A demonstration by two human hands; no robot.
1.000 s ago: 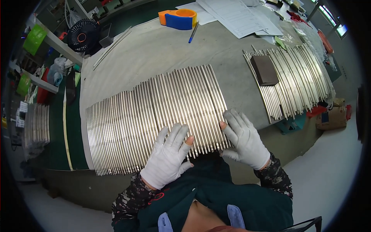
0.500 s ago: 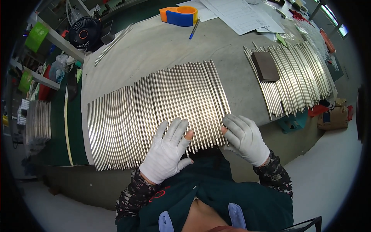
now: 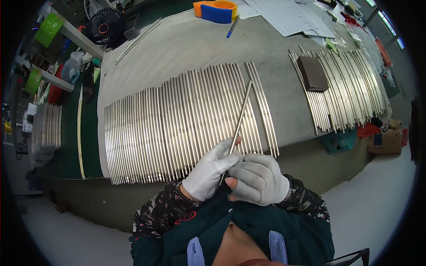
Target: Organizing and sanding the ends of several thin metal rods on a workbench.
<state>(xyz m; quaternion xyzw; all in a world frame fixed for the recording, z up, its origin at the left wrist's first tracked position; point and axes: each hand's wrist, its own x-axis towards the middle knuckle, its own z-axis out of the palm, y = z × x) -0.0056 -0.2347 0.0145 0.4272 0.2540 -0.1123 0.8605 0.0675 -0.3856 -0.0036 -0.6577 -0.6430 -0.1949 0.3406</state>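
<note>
While rods (image 3: 177, 128) lie ranked, both gloved hands — left hand (image 3: 211, 170), right hand (image 3: 258, 177) — hold 1 rod (image 3: 239, 125)

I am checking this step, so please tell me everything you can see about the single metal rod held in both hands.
The metal rod is thin, straight, silvery and shiny. It is lifted above the row of rods on the grey table, slanting up and away from the person. The left hand and right hand, both in white gloves, pinch its near end.

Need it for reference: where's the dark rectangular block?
Head view, upper right: the dark block lies on the left end of the right-hand row of metal rods.
</note>
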